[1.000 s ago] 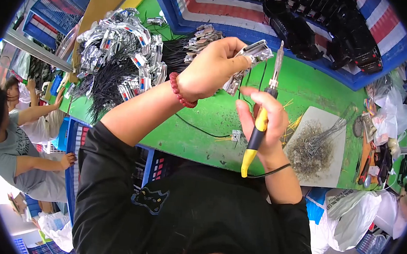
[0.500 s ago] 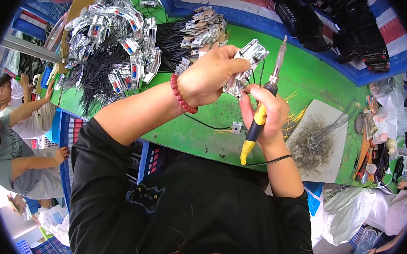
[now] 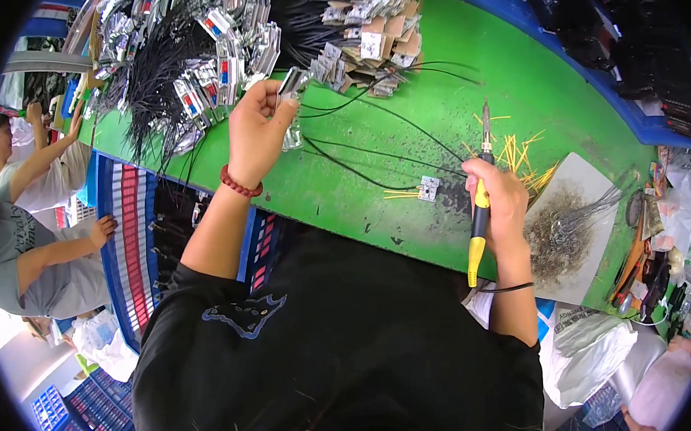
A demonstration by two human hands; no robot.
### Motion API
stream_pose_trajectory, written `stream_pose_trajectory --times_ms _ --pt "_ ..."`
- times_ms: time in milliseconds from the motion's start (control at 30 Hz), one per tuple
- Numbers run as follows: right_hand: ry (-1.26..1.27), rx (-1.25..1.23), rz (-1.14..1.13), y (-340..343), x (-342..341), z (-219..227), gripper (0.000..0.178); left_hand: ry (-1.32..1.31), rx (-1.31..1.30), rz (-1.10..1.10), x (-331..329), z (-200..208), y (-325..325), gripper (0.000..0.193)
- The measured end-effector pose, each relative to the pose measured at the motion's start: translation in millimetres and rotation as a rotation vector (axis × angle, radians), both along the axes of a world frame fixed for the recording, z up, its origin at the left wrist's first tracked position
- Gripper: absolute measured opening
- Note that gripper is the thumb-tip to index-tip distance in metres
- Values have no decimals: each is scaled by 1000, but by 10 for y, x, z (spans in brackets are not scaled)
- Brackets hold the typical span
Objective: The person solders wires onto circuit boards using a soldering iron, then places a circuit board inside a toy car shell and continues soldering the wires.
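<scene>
Head camera view is showing a shiny silver part (image 3: 294,85) being held up over the left side of the green tabletop (image 3: 326,204). The person's left hand (image 3: 257,125) is pinching it between the thumb and the bent fingers, so there is hardly any gap. Thin black wires (image 3: 382,152) are running across from near the part toward the right hand (image 3: 497,196). I cannot tell if the fingers there are pinching any wire. That hand is curling around a yellow and black soldering iron (image 3: 479,229), and its metal tip is pointing up, away from the person.

Between the two hands, a small square plate (image 3: 428,188) is lying flat with yellow wires beside it. More yellow wires (image 3: 518,154) are lying past the right hand, near a pale board (image 3: 590,253) that is holding dark crumbs. Near the left hand, a big heap of silver parts (image 3: 249,49) is sitting, and a pile of little flat pieces (image 3: 373,48) is resting to its right. Farther left, two people (image 3: 28,233) are sharing the room.
</scene>
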State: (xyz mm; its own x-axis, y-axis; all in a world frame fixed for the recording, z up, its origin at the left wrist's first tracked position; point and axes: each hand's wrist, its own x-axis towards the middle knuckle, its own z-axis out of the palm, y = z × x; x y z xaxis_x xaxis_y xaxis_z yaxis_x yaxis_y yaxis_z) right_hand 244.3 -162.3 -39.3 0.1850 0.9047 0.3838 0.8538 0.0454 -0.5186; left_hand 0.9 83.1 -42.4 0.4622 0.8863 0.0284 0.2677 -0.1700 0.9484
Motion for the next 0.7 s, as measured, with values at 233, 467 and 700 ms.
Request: stream_pose_trajectory --times_ms 233,467,700 --pt "505 121 -207 29 -493 -332 19 613 934 -26 57 108 -2 32" --pt "710 182 -75 111 -563 -175 20 158 678 -597 746 297 -877 21" --pt "851 182 -269 -149 -508 -325 24 176 455 -776 752 28 -890 7"
